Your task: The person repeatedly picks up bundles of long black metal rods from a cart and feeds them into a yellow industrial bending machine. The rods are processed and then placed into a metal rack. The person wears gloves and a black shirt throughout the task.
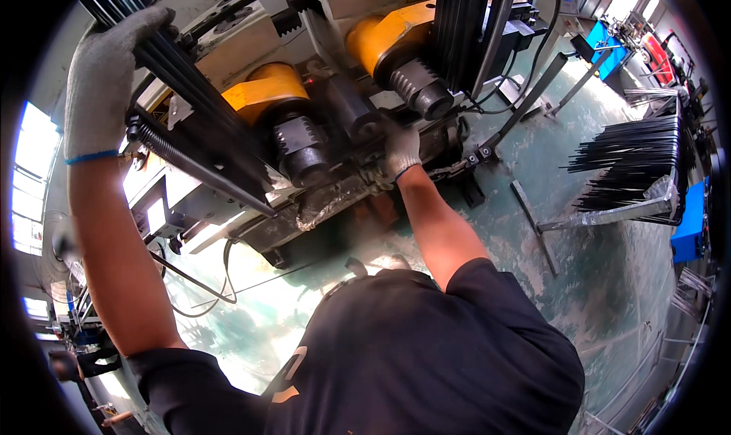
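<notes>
My left hand point(106, 69), in a grey work glove, is raised at the upper left and closed around a bundle of long black metal rods point(190, 107) that slant down toward the machine. My right hand point(400, 151), also gloved, reaches forward to the middle of the machine, resting at the gap between two dark ribbed rollers point(301, 142) point(419, 88); whether it grips anything there is hidden. Each roller sits under a yellow guard point(266, 88) point(384, 31). My dark shirt fills the lower middle.
A rack holding several black rods point(628, 164) stands on the green floor at the right, on a metal stand point(601, 215). Cables point(198, 286) trail under the machine. Blue equipment point(689, 229) lies at the far right. Another person point(76, 363) is at the lower left.
</notes>
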